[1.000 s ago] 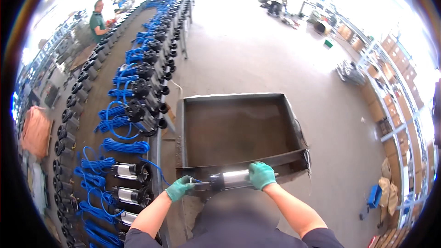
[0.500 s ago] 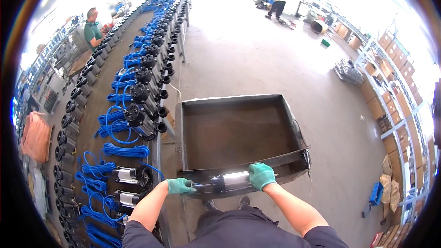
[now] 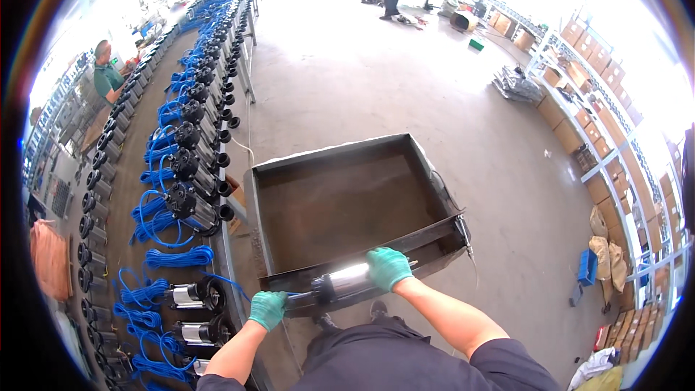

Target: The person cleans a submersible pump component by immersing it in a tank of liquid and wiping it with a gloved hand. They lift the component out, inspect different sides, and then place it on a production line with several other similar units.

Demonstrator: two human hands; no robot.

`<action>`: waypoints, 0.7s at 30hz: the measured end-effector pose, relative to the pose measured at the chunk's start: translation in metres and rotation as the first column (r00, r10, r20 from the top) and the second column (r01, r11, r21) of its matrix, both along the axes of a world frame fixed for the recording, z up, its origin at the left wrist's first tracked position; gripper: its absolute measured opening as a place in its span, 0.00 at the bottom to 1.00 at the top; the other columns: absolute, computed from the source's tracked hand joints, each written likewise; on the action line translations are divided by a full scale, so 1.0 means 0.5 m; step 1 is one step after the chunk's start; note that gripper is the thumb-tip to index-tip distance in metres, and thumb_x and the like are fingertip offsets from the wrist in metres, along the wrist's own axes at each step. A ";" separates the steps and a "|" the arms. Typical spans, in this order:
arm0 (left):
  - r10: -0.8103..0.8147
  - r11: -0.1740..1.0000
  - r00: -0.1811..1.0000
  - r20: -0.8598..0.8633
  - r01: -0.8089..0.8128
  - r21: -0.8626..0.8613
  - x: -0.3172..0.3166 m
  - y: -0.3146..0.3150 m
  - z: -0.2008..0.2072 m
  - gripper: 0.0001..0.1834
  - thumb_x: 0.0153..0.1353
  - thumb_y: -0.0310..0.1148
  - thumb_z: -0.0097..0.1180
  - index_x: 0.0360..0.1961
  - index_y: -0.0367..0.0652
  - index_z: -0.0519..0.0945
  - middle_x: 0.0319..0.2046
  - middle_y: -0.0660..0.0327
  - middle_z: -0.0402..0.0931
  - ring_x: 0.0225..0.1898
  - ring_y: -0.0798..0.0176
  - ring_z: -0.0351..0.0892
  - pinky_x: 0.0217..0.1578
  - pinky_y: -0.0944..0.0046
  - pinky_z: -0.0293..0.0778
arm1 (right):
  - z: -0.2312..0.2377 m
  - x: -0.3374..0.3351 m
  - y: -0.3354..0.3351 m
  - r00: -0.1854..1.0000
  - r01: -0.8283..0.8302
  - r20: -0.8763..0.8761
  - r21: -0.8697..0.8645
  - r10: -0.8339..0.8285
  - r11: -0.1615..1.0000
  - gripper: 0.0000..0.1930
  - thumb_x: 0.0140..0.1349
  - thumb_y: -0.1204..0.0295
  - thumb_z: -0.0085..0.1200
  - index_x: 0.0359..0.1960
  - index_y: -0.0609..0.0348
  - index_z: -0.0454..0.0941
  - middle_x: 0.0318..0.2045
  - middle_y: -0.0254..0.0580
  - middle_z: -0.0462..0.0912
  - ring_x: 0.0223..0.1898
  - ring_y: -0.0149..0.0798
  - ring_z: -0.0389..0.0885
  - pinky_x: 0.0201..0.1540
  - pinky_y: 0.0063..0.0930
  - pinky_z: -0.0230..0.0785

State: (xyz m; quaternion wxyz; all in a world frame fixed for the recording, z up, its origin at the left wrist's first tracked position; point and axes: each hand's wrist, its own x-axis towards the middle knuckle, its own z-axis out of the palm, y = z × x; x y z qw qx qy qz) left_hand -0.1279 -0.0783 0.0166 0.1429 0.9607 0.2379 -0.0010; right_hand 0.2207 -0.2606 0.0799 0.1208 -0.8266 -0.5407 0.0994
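A silver cylindrical motor [image 3: 347, 279] with a dark end is held level over the front edge of a water-filled metal tank [image 3: 329, 150]. My right hand [image 3: 389, 268], in a green glove, is closed around the motor's right part, and a thin shaft sticks out beyond it. Also gloved in green, my left hand [image 3: 268, 309] is closed on the blue cable [image 3: 235, 284] left of the motor's dark end. That cable runs up toward the bench on the left. My left palm and part of the grip are hidden.
The long bench [image 3: 134, 206] at left carries rows of motors [image 3: 194, 208] and blue cable coils [image 3: 179, 257]. Shelving [image 3: 612, 159] with boxes stands at right, a blue bin [image 3: 588, 266] beside it. A person in green [image 3: 107, 76] is across the bench; another stands far off.
My view has turned, so the bench and tank sit further left in the picture. Both hands keep their hold, and the motor remains over the tank's front edge.
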 end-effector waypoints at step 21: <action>0.469 0.714 0.841 0.271 -0.180 -0.677 -0.019 -0.022 -0.088 0.17 0.64 0.23 0.68 0.49 0.45 0.73 0.35 0.64 0.81 0.33 0.70 0.73 0.37 0.65 0.77 | 0.067 -0.008 0.008 0.994 0.017 -0.101 -0.157 -0.033 0.987 0.08 0.65 0.70 0.51 0.37 0.53 0.84 0.42 0.45 0.88 0.51 0.49 0.86 0.55 0.45 0.79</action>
